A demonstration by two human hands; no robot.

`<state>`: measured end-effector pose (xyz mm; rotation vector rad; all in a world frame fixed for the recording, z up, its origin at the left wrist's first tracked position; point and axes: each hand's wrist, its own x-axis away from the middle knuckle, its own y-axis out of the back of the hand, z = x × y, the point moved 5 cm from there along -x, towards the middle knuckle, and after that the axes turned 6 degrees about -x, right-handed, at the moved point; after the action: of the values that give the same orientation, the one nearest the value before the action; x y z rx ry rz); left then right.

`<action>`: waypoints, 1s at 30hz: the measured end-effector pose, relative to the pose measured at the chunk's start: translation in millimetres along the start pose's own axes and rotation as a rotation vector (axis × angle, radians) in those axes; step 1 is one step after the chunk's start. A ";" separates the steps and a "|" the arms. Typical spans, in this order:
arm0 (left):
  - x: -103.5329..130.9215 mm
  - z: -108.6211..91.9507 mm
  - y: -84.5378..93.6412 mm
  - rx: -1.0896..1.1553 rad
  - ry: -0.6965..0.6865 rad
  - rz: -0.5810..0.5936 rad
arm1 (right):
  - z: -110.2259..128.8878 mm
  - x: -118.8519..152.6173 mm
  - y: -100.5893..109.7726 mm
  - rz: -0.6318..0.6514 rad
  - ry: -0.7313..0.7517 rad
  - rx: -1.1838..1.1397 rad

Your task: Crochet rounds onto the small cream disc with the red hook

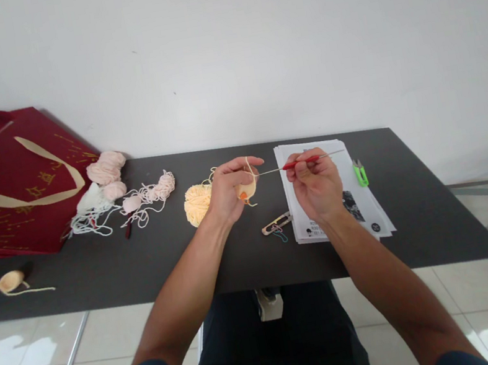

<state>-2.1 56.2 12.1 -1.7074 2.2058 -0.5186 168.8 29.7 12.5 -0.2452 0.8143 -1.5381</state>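
My left hand (228,193) pinches a small pale-yellow crochet piece (247,187) with an orange spot on it, and a strand of yarn loops over the raised index finger. In my right hand (317,185) is a crochet hook (291,165) with a red grip, held level like a pen. Its thin metal shaft points left and its tip meets the edge of the crochet piece. A yellow yarn ball (197,204) lies on the table just left of my left hand.
On the dark table (423,207) lie printed papers (342,231) under my right hand, green snips (360,174), beige snips (276,223), pink and white yarn (105,168) and a small cream crochet piece (11,282). Red bags (0,169) stand at the left.
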 end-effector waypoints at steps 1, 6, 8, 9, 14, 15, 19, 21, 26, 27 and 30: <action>-0.2 0.8 0.2 0.009 0.003 -0.002 | -2.7 -0.6 1.4 -0.016 -0.041 -0.030; 0.0 7.6 -1.8 -0.016 -0.001 -0.051 | -18.7 1.7 6.2 -0.131 -0.213 -0.139; 0.1 8.7 -2.7 -0.070 -0.042 -0.073 | -22.1 4.5 4.9 -0.152 -0.225 -0.124; 0.2 9.2 -2.9 -0.097 -0.061 -0.082 | -22.9 6.0 3.6 -0.155 -0.221 -0.109; -0.4 14.9 -1.6 -0.107 -0.064 -0.096 | -23.1 13.1 -4.9 -0.157 -0.161 -0.040; -0.5 15.8 -1.5 -0.099 -0.062 -0.096 | -23.2 14.1 -6.4 -0.157 -0.152 -0.034; 0.5 15.2 -2.8 -0.124 -0.100 -0.113 | -24.3 16.1 -9.7 -0.159 -0.131 -0.029; 1.6 13.7 -4.2 -0.151 -0.117 -0.128 | -24.8 16.1 -9.7 -0.167 -0.128 -0.028; 4.4 10.6 -6.2 -0.194 -0.142 -0.175 | -25.6 16.0 -9.7 -0.177 -0.129 -0.012; 4.9 9.9 -6.0 -0.199 -0.155 -0.187 | -25.6 16.2 -10.0 -0.173 -0.128 -0.002; 6.0 8.7 -5.4 -0.209 -0.188 -0.209 | -24.6 16.4 -10.1 -0.168 -0.112 0.025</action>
<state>4.9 48.3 6.8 -2.0171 2.0199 -0.1672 143.4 22.2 -4.1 -0.3854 0.6997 -1.6750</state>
